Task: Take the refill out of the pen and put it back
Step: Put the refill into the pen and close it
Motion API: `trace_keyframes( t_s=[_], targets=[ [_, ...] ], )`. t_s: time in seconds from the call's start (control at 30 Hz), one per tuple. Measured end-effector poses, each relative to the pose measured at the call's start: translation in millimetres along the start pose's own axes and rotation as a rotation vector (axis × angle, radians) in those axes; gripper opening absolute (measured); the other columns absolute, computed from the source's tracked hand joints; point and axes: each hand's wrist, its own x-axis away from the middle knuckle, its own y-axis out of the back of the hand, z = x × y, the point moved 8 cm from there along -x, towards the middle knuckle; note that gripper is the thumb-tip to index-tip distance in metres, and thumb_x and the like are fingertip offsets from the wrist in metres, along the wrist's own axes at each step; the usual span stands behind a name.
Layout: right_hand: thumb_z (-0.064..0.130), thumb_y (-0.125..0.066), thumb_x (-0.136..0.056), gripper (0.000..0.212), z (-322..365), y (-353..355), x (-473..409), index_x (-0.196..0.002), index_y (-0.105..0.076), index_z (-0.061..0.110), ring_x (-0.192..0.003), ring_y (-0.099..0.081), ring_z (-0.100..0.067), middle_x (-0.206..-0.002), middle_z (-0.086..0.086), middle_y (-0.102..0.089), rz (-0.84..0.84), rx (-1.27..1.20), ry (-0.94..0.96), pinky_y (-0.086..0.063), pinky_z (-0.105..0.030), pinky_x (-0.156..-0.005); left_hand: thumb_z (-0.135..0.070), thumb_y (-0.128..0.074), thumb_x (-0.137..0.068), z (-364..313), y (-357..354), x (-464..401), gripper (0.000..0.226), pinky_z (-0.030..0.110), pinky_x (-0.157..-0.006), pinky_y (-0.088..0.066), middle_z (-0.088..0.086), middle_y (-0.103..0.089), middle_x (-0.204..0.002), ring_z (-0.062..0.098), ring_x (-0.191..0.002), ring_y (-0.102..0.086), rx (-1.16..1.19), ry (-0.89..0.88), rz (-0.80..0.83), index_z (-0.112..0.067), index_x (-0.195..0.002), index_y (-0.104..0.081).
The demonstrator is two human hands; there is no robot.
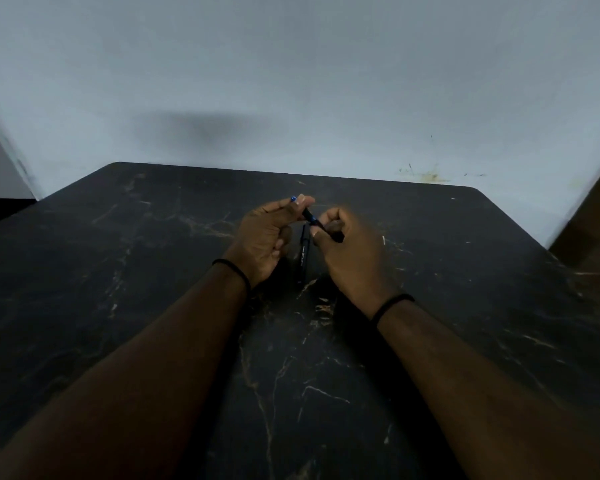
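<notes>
A dark pen (308, 216) with blue accents is held above the black marble table (153, 254), slanting from upper left to lower right. My left hand (267, 237) pinches its upper end, where a blue tip shows past the fingers. My right hand (347, 251) grips the lower end with curled fingers. A dark pen cap or barrel part with white lettering (302, 258) lies on the table between my hands. The refill itself is not visible.
A pale wall (291, 81) rises right behind the table's far edge. A brown wooden object (596, 216) stands at the right edge. Black bands circle both wrists.
</notes>
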Motion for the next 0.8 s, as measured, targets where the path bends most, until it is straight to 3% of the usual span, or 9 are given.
trace_keyframes(
  t_s=[0.07,0.13,0.2,0.3,0.4,0.53,0.67,0.73,0.8],
  targets=[
    [0.025,-0.071,-0.088,0.014,1.0,0.7,2.5,-0.089,-0.058,0.030,-0.076,-0.059,-0.002,-0.082,0.011,-0.062,-0.014,-0.019,0.001,-0.040,-0.013,-0.062,-0.022,-0.060,-0.095,0.2,0.0,0.3,0.018,0.017,-0.033,-0.019,0.007,-0.066,-0.083,0.004,-0.035,-0.027,-0.023,-0.006,0.010,-0.012,-0.100,-0.074],
    [0.034,-0.065,-0.091,0.008,2.9,-0.1,3.2,-0.092,-0.062,0.027,-0.073,-0.059,-0.002,-0.081,0.010,-0.064,0.005,0.004,-0.001,-0.040,-0.018,-0.060,-0.024,-0.062,-0.093,0.0,-1.4,1.1,0.019,0.019,-0.034,-0.017,0.005,-0.064,-0.080,0.005,-0.036,-0.027,-0.030,-0.010,0.019,-0.012,-0.100,-0.075],
    [0.039,-0.055,-0.097,0.021,3.8,-0.5,2.9,-0.084,-0.063,0.025,-0.066,-0.056,-0.002,-0.073,0.008,-0.062,0.021,0.091,0.018,-0.037,-0.025,-0.058,-0.024,-0.062,-0.093,-0.8,-2.3,1.8,0.020,0.020,-0.035,-0.015,-0.001,-0.064,-0.075,0.004,-0.036,-0.027,-0.039,-0.012,0.014,-0.011,-0.101,-0.074],
    [0.033,-0.058,-0.096,0.019,2.5,1.8,2.9,-0.080,-0.062,0.023,-0.064,-0.054,-0.004,-0.068,0.008,-0.059,0.019,0.123,0.018,-0.040,-0.029,-0.058,-0.025,-0.060,-0.095,-4.1,-1.6,3.8,0.020,0.023,-0.037,-0.013,-0.005,-0.064,-0.071,0.005,-0.036,-0.027,-0.064,-0.026,-0.025,-0.009,-0.101,-0.072],
    [0.026,-0.064,-0.089,0.007,1.6,2.6,3.8,-0.083,-0.060,0.024,-0.068,-0.056,-0.005,-0.072,0.010,-0.061,-0.011,0.065,0.019,-0.042,-0.022,-0.059,-0.026,-0.061,-0.094,-7.9,2.2,5.8,0.021,0.025,-0.039,-0.012,0.001,-0.061,-0.075,0.006,-0.036,-0.027,-0.074,-0.044,-0.094,-0.009,-0.095,-0.072],
    [0.033,-0.059,-0.088,0.009,2.8,1.3,3.4,-0.080,-0.057,0.027,-0.061,-0.054,-0.004,-0.067,0.011,-0.059,-0.056,0.122,0.063,-0.039,-0.023,-0.051,-0.033,-0.065,-0.092,-17.6,13.1,8.5,0.027,0.019,-0.036,-0.016,0.006,-0.061,-0.079,0.007,-0.036,-0.028,-0.121,-0.114,-0.249,-0.006,-0.091,-0.071],
    [0.042,-0.047,-0.086,0.019,4.7,3.1,1.1,-0.075,-0.054,0.028,-0.057,-0.054,-0.004,-0.061,0.009,-0.057,-0.065,0.178,0.124,-0.035,-0.021,-0.044,-0.039,-0.062,-0.093,-31.2,33.3,12.1,0.038,0.018,-0.038,-0.029,0.003,-0.055,-0.063,0.007,-0.040,-0.036,-0.215,-0.218,-0.498,-0.006,-0.076,-0.065],
    [0.048,-0.043,-0.084,0.023,3.7,4.6,-0.5,-0.075,-0.054,0.030,-0.057,-0.055,-0.004,-0.060,0.010,-0.057,-0.070,0.183,0.119,-0.040,-0.023,-0.046,-0.040,-0.061,-0.095,-37.8,43.2,13.8,0.040,0.018,-0.041,-0.033,-0.004,-0.053,-0.056,0.004,-0.043,-0.040,-0.285,-0.270,-0.613,-0.012,-0.066,-0.061],
    [0.050,-0.041,-0.084,0.024,3.4,6.6,-0.2,-0.075,-0.053,0.031,-0.058,-0.055,-0.004,-0.059,0.010,-0.056,-0.088,0.170,0.115,-0.040,-0.024,-0.046,-0.041,-0.059,-0.095,-45.7,51.3,16.0,0.042,0.014,-0.041,-0.033,-0.009,-0.052,-0.051,0.000,-0.041,-0.044,-0.476,-0.303,-0.688,-0.020,-0.059,-0.056]
  ],
)
